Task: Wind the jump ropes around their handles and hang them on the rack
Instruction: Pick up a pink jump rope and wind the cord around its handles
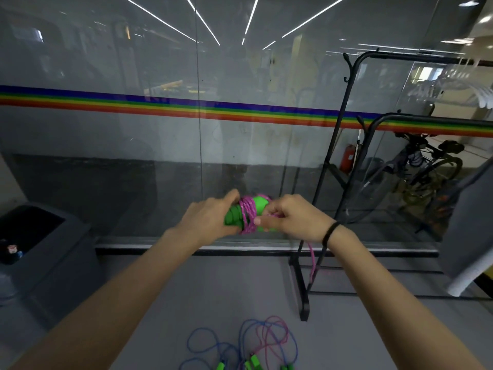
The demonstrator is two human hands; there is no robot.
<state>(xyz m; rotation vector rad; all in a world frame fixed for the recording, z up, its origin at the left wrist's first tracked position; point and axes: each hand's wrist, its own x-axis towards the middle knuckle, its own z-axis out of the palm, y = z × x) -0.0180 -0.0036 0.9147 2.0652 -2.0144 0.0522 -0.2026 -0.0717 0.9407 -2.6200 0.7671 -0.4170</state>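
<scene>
Mid-wind, in front of the glass point(133, 156). Left hand point(210, 218) curled round the green handles point(232, 216), clamping the pair together at one end. Right hand point(292, 217) pinching the pink rope point(248, 216) against the other end, thumb laid across the coils. Several turns bunched about the middle of the handles. Loose tail point(312, 260) hanging below that hand toward the floor, its end not traceable.

For a sound wrap, probably best to:
- keep the handles side by side and firmly clamped;
- feed the tail under light tension;
- lay each turn beside the previous one, not on top;
- pin the newest turn with the thumb before shifting grip.

Judged risk: slack, and coils sliding off the rounded end.

Black rack point(302, 295) just to the right, nothing of this rope on it yet. More ropes point(266, 340), blue and pink with green handles, tangled on the floor below, not yet wound. Dark bin point(40, 236) at left.
</scene>
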